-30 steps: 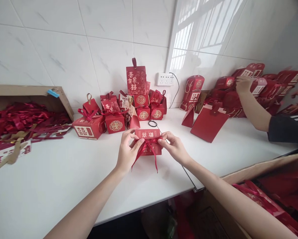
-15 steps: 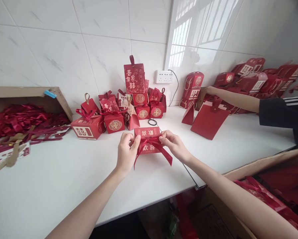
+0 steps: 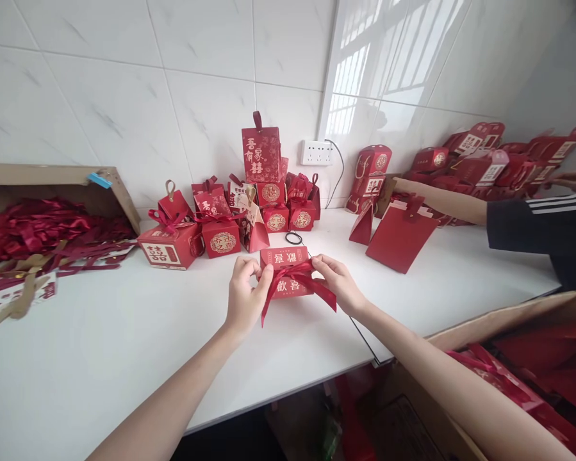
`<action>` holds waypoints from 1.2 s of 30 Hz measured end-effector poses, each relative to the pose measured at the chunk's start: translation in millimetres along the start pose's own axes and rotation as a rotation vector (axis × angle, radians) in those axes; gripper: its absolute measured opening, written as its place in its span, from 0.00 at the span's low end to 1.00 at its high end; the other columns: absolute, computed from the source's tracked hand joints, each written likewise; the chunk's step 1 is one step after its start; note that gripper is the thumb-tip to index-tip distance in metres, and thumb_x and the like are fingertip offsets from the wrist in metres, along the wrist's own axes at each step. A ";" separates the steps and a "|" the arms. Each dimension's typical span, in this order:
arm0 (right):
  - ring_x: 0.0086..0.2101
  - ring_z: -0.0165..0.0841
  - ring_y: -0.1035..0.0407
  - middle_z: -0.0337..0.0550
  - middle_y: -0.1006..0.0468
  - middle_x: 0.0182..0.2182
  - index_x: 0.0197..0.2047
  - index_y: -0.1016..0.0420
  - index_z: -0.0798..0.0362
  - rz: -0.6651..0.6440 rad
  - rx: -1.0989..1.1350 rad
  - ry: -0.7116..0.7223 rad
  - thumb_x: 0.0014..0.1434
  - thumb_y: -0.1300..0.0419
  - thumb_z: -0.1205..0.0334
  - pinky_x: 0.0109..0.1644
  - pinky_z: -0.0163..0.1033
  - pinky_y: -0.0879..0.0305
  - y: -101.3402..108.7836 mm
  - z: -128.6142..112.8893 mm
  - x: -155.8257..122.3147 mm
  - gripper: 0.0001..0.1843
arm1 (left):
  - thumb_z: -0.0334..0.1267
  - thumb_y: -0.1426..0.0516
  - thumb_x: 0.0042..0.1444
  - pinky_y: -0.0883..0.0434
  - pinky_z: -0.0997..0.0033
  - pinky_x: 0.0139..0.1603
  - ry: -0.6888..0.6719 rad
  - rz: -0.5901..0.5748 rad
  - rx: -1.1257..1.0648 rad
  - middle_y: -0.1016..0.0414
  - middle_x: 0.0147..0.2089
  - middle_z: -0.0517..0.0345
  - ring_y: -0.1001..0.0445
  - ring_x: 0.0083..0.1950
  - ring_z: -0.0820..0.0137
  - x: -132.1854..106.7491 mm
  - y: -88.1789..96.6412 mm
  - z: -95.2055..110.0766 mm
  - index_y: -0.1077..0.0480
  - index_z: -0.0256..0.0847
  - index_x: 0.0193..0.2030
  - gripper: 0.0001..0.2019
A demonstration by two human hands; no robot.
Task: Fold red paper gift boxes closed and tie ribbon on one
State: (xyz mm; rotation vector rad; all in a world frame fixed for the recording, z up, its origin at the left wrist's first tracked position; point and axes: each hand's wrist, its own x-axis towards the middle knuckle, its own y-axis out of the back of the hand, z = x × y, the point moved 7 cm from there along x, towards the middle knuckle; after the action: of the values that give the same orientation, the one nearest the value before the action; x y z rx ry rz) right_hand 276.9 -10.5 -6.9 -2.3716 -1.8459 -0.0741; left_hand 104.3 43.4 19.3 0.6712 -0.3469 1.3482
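A small red gift box (image 3: 284, 257) with pale gold characters rests on the white table in front of me. Across it runs a dark red ribbon (image 3: 322, 291) tied in a bow, its two tails hanging toward me. At the box's left side my left hand (image 3: 246, 291) pinches a loop of the ribbon between thumb and fingers. On the other side my right hand (image 3: 338, 282) is closed on the opposite loop. The knot lies between the hands, on the box's upper face.
Behind stand several finished red boxes (image 3: 220, 238) and a black ring (image 3: 294, 238). Left is a carton (image 3: 119, 198) of ribbons (image 3: 66, 224). To the right are a red bag (image 3: 400, 237), a co-worker's arm (image 3: 451, 202) and piled boxes (image 3: 480, 166). An open carton (image 3: 509, 312) stands at lower right.
My right hand has shifted slightly outward, and the ribbon's right tail has swung a little up and right. The co-worker's arm has moved slightly left.
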 end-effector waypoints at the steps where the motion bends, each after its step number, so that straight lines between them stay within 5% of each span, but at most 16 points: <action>1: 0.31 0.30 0.33 0.41 0.30 0.32 0.31 0.35 0.55 0.007 -0.034 -0.003 0.54 0.43 0.44 0.34 0.37 0.34 0.5 0.5 0.2 0.20 | 0.40 0.47 0.56 0.37 0.72 0.33 -0.010 -0.002 -0.004 0.40 0.33 0.58 0.34 0.39 0.67 0.4 0.6 0.4 0.48 0.43 0.21 0.15; 4: 0.34 0.33 0.33 0.44 0.31 0.34 0.32 0.35 0.54 0.088 -0.226 0.110 0.58 0.48 0.46 0.36 0.40 0.32 6.5 -9.1 -0.4 0.18 | 0.40 0.47 0.56 0.34 0.68 0.42 -0.019 -0.012 -0.038 0.33 0.47 0.51 0.35 0.55 0.62 2.5 1.7 -0.7 0.47 0.42 0.20 0.17; 8: 0.41 0.38 0.34 0.47 0.33 0.38 0.37 0.35 0.52 0.312 -0.673 0.712 0.60 0.48 0.54 0.42 0.47 0.32 1.8 -56.8 -29.7 0.10 | 0.41 0.47 0.56 0.36 0.62 0.52 0.041 -0.068 -0.143 0.35 0.60 0.49 0.38 0.62 0.58 4.2 -1.9 -7.9 0.49 0.43 0.19 0.18; 10: 0.45 0.41 0.35 0.51 0.33 0.41 0.41 0.34 0.53 0.173 -0.920 1.026 0.58 0.43 0.54 0.46 0.49 0.34 -27.5 -66.6 -52.0 0.12 | 0.42 0.47 0.55 0.38 0.59 0.55 0.067 -0.122 -0.196 0.38 0.63 0.47 0.38 0.62 0.56 3.9 -6.1 -10.4 0.50 0.43 0.19 0.18; 12: 0.51 0.46 0.38 0.54 0.33 0.45 0.45 0.33 0.54 -0.049 -1.114 1.181 0.55 0.41 0.47 0.50 0.53 0.36 -56.7 -58.3 -66.5 0.21 | 0.43 0.47 0.55 0.39 0.58 0.56 0.083 -0.164 -0.242 0.38 0.64 0.45 0.37 0.61 0.55 3.4 -9.6 -11.9 0.49 0.43 0.19 0.18; 14: 0.55 0.50 0.42 0.58 0.33 0.48 0.47 0.33 0.56 -0.148 -1.248 1.204 0.54 0.41 0.44 0.55 0.58 0.40 -72.8 -45.7 -69.7 0.26 | 0.43 0.47 0.54 0.40 0.59 0.57 0.101 -0.178 -0.284 0.36 0.62 0.44 0.37 0.62 0.56 3.4 -11.5 -13.7 0.48 0.43 0.18 0.18; 16: 0.55 0.50 0.42 0.58 0.32 0.49 0.48 0.32 0.58 -0.132 -1.325 1.180 0.57 0.41 0.50 0.57 0.59 0.42 -75.8 -36.9 -64.6 0.21 | 0.44 0.46 0.53 0.40 0.60 0.57 0.130 -0.160 -0.317 0.33 0.60 0.44 0.38 0.63 0.57 3.9 -11.3 -16.5 0.47 0.43 0.19 0.17; 20: 0.52 0.40 0.35 0.53 0.28 0.45 0.44 0.31 0.57 -0.169 -1.316 1.243 0.63 0.47 0.64 0.60 0.54 0.41 -64.7 -31.8 -56.5 0.08 | 0.46 0.45 0.52 0.36 0.62 0.54 0.156 -0.112 -0.308 0.30 0.56 0.45 0.34 0.59 0.58 5.8 -8.9 -19.0 0.45 0.42 0.19 0.17; 25: 0.55 0.38 0.38 0.49 0.28 0.46 0.45 0.32 0.55 -0.297 -1.279 1.325 0.64 0.50 0.71 0.63 0.56 0.44 -52.8 -34.1 -57.7 0.09 | 0.47 0.45 0.52 0.36 0.61 0.52 0.172 -0.128 -0.250 0.29 0.56 0.44 0.34 0.59 0.57 8.1 -5.8 -19.3 0.44 0.42 0.19 0.17; 30: 0.50 0.35 0.33 0.49 0.27 0.43 0.51 0.35 0.57 -0.230 -1.317 1.349 0.64 0.54 0.74 0.59 0.52 0.38 -53.0 -35.1 -57.1 0.14 | 0.45 0.45 0.53 0.37 0.60 0.54 0.047 -0.077 -0.101 0.27 0.48 0.50 0.33 0.56 0.60 9.0 2.0 -13.1 0.45 0.42 0.20 0.17; 36: 0.42 0.35 0.31 0.45 0.25 0.36 0.42 0.30 0.56 -0.115 -1.306 1.422 0.61 0.46 0.72 0.53 0.49 0.37 -55.6 -41.8 -66.3 0.07 | 0.42 0.46 0.55 0.34 0.64 0.51 -0.068 0.001 -0.073 0.30 0.39 0.55 0.30 0.48 0.65 7.6 3.7 -10.8 0.45 0.43 0.23 0.14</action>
State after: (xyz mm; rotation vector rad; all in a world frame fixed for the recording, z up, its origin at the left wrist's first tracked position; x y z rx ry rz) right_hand 208.5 -66.5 30.6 -1.4075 -1.0628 -2.6707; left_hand 100.8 56.4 16.4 0.6571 -0.4487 1.3097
